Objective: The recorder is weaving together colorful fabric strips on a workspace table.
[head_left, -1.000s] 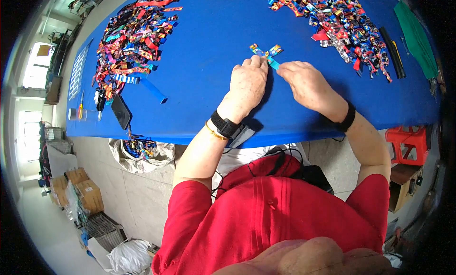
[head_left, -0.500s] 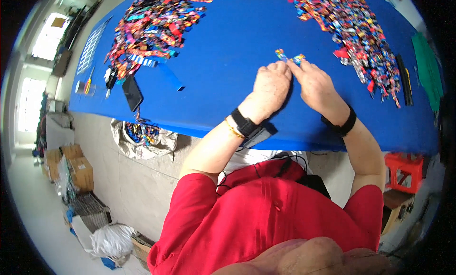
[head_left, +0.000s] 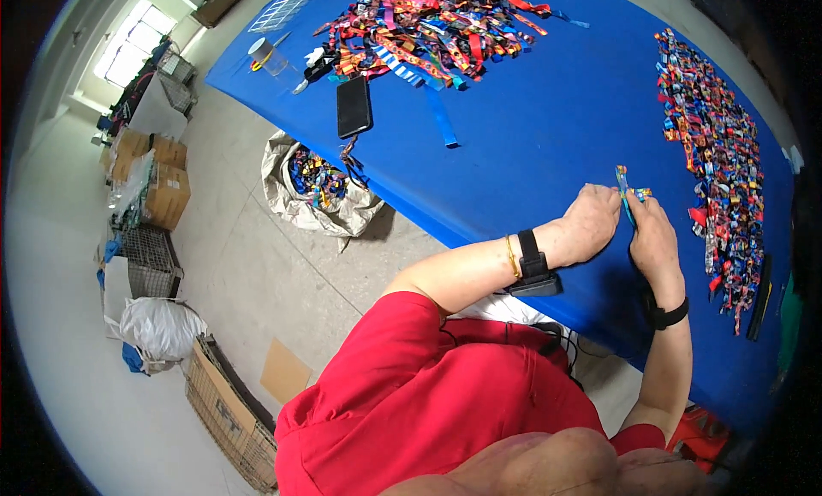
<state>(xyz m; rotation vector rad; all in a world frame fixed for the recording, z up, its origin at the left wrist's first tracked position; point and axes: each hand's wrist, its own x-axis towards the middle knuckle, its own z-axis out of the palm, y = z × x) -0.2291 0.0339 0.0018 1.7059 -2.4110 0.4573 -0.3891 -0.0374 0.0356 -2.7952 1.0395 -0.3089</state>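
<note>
Both of my hands meet over the blue tabletop (head_left: 514, 145), pinching a short multicoloured patterned ribbon (head_left: 622, 179). One end of the ribbon sticks up between the fingers and another points to the right, so it looks bent or crossed. My left hand (head_left: 589, 224) is closed, with fingertips at the ribbon's left side. My right hand (head_left: 655, 239) grips it from the right, thumb and fingers together. The part between the fingers is hidden. Right of my hands lies a long, dense spread of similar printed ribbon pieces (head_left: 715, 145).
A loose heap of ribbons (head_left: 428, 33) covers the far left, with a blue strip (head_left: 443, 119) below it. A black phone (head_left: 354, 107) and a clear jar (head_left: 267, 57) lie nearby. Below the table edge stands a pale sack (head_left: 278, 183) of ribbon pieces. Cartons (head_left: 167, 196) stand farther left.
The view has turned, so table and hands appear shifted rightward. Both hands still hold the ribbon; its ends now stand one upward and one rightward instead of spreading to both sides.
</note>
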